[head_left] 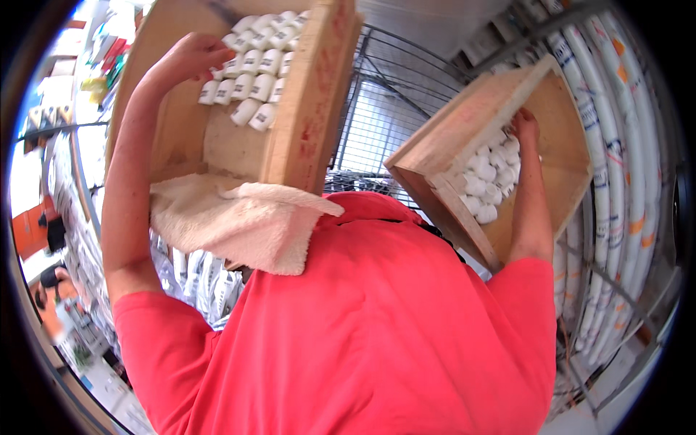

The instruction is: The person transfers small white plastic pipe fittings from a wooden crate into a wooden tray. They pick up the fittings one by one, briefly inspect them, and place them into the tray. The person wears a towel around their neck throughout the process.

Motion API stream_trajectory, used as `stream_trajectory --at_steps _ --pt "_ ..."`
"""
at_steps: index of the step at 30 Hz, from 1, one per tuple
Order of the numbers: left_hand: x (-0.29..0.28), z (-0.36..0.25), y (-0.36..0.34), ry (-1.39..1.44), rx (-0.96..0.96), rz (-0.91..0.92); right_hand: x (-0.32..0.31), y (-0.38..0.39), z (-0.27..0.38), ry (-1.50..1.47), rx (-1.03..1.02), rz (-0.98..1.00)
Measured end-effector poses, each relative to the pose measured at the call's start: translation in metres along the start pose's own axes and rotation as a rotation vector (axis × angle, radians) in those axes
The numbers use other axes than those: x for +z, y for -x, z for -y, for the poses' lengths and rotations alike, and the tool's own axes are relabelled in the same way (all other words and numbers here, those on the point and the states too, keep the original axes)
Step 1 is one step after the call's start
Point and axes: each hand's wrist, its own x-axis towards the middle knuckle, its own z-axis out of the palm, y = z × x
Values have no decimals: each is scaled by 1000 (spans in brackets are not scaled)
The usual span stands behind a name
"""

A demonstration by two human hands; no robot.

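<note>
Short white cylinders (262, 88), which look like plastic pipe fittings with dark print, stand in close rows in the left wooden box (235, 148). My left hand (194, 56) is over the left edge of these rows, fingers apart and bent toward the pieces; no piece shows clearly in it. In the right wooden box (562, 138), similar white pieces (484, 172) lie in a loose heap. My right hand (525, 127) reaches down at the far end of that heap, by the box wall. Its fingertips are mostly hidden, so I cannot see whether they hold a piece.
A pale towel (243, 221) hangs over the near edge of the left box. Black wire mesh (377, 109) stands between the boxes. Long white wrapped tubes (616, 145) line the right side, beside metal rails. Bagged goods (203, 279) lie below on the left.
</note>
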Motion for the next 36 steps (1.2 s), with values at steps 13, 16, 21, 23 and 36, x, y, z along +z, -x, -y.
stream_trajectory --at_steps 13,16,21,23,36 --pt "-11 6 2 12 39 -65 31 -62 -32 -281 217 67" --pt "-10 6 1 26 63 -97 24 -55 -27 -308 252 72" --pt "-11 0 7 4 62 -140 1 -26 -18 -587 256 28" --pt "-13 -7 9 -18 63 -127 -16 -15 -16 -567 246 66" --pt "-17 -35 29 8 261 -251 -139 14 -3 -712 157 -196"
